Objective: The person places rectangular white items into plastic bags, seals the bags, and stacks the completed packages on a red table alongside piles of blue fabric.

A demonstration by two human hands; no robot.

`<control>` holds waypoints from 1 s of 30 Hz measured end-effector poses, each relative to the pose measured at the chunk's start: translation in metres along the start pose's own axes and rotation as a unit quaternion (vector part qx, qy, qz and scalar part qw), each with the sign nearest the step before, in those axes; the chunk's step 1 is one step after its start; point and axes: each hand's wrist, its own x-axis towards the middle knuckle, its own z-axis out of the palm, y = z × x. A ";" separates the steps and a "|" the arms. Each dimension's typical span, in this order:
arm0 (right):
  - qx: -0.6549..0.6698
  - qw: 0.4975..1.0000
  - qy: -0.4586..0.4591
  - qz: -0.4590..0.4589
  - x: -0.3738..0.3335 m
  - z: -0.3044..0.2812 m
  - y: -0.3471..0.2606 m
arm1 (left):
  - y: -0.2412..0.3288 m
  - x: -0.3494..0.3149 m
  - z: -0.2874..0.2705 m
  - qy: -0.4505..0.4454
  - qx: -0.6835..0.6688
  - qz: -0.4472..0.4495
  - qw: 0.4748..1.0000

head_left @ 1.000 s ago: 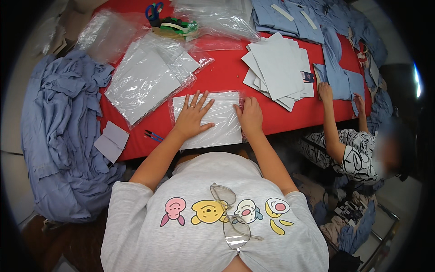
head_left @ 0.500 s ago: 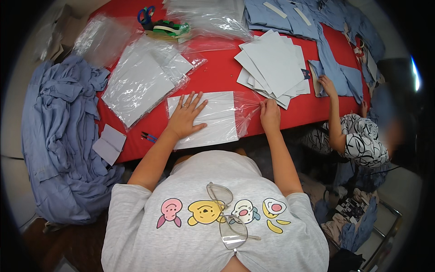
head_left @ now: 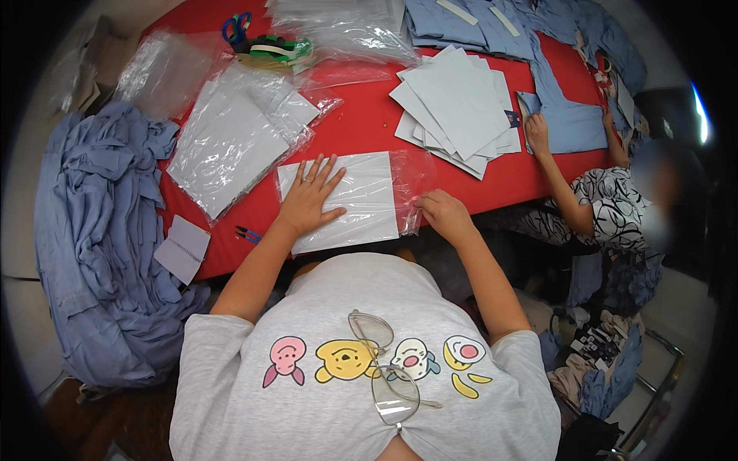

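Observation:
A white sheet of card (head_left: 361, 196) lies inside a clear plastic bag (head_left: 412, 173) at the table's near edge. My left hand (head_left: 309, 198) rests flat on the bagged card with its fingers spread. At the bag's right end, my right hand (head_left: 444, 213) is closed, its fingertips pinching the loose clear plastic near the lower corner. Just behind and to the left is a pile of bagged white cards (head_left: 227, 138). Loose white cards (head_left: 453, 104) lie fanned in a stack to the right.
On the red table (head_left: 357, 115) are blue-handled scissors (head_left: 236, 29), a tape dispenser (head_left: 273, 50), clear bags (head_left: 338, 31), small snips (head_left: 248, 234) and a notepad (head_left: 183, 247). Blue garments (head_left: 100, 230) heap at left. At right a co-worker's hand (head_left: 536, 134) touches a folded blue garment (head_left: 573, 127).
My right hand has moved left and nearer to me along the bag's end, and the plastic is less stretched. My left hand stays flat. The co-worker's hands have shifted on the blue garment.

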 end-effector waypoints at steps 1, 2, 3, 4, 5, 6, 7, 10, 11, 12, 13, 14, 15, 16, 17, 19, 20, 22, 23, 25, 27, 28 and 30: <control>0.020 1.000 0.022 -0.001 -0.004 -0.005 0.008 | 0.000 0.000 0.000 0.000 0.000 -0.001 1.000; 0.029 0.998 0.048 -0.009 -0.008 -0.012 0.018 | -0.001 0.001 0.000 -0.001 0.000 -0.002 1.000; 0.038 0.996 0.074 -0.017 -0.009 -0.021 0.025 | -0.001 0.001 0.000 -0.001 0.001 -0.004 1.000; 0.046 0.994 0.100 -0.025 -0.012 -0.028 0.032 | -0.001 0.002 0.000 -0.003 0.000 -0.002 1.000; 0.045 0.989 0.134 0.044 -0.018 -0.031 0.039 | 0.000 0.004 -0.001 -0.005 -0.001 0.001 1.000; 0.045 0.978 0.169 0.110 -0.021 -0.032 0.041 | -0.001 0.003 -0.001 -0.007 0.000 0.002 1.000; 0.046 0.962 0.203 0.175 -0.023 -0.031 0.044 | -0.002 0.003 -0.001 -0.009 0.002 0.002 1.000; 0.187 0.901 0.317 0.230 -0.004 -0.030 0.029 | -0.002 0.001 0.000 -0.011 0.007 0.000 1.000; 0.346 0.851 0.312 0.242 0.008 -0.012 0.029 | -0.002 0.001 0.001 -0.009 0.008 0.001 1.000; 0.400 0.839 0.246 0.273 0.026 -0.007 0.012 | -0.004 -0.001 0.001 -0.007 0.012 -0.001 1.000; 0.450 0.821 0.179 0.301 0.045 -0.005 -0.004 | -0.005 -0.001 0.001 -0.009 0.006 -0.005 1.000; 0.484 0.800 0.173 0.310 0.057 0.011 -0.006 | -0.003 0.001 0.000 -0.011 -0.001 -0.005 1.000; 0.518 0.778 0.163 0.317 0.069 0.027 -0.005 | -0.002 0.002 0.000 -0.013 -0.007 -0.009 1.000; 0.549 0.748 0.132 0.349 0.080 0.030 -0.009 | -0.002 0.002 -0.001 -0.016 -0.006 -0.011 1.000; 0.577 0.716 0.100 0.380 0.090 0.031 -0.012 | -0.002 0.002 -0.001 -0.019 -0.004 -0.013 1.000; 0.560 0.721 0.003 0.408 0.100 0.028 -0.016 | -0.002 0.001 -0.002 -0.024 0.002 -0.014 1.000; 0.512 0.756 -0.062 0.402 0.103 0.025 -0.016 | -0.002 0.001 -0.002 -0.027 0.006 -0.013 1.000; 0.484 0.776 -0.110 0.390 0.102 0.025 -0.012 | -0.002 0.000 -0.002 -0.027 0.008 -0.013 1.000; 0.508 0.765 -0.093 0.386 0.100 0.029 -0.012 | -0.002 0.000 -0.002 -0.025 0.007 -0.015 1.000; 0.561 0.739 -0.042 0.371 0.095 0.030 -0.016 | -0.003 0.001 0.000 -0.022 0.005 -0.023 0.999; 0.620 0.703 0.027 0.347 0.088 0.033 -0.028 | -0.003 -0.001 0.001 -0.022 0.005 -0.033 0.999; 0.547 0.771 0.055 0.321 0.085 0.031 -0.041 | -0.003 0.000 0.002 -0.020 0.006 -0.033 0.999; 0.420 0.855 0.042 0.301 0.081 0.028 -0.051 | -0.003 -0.002 0.002 -0.015 0.009 -0.027 0.999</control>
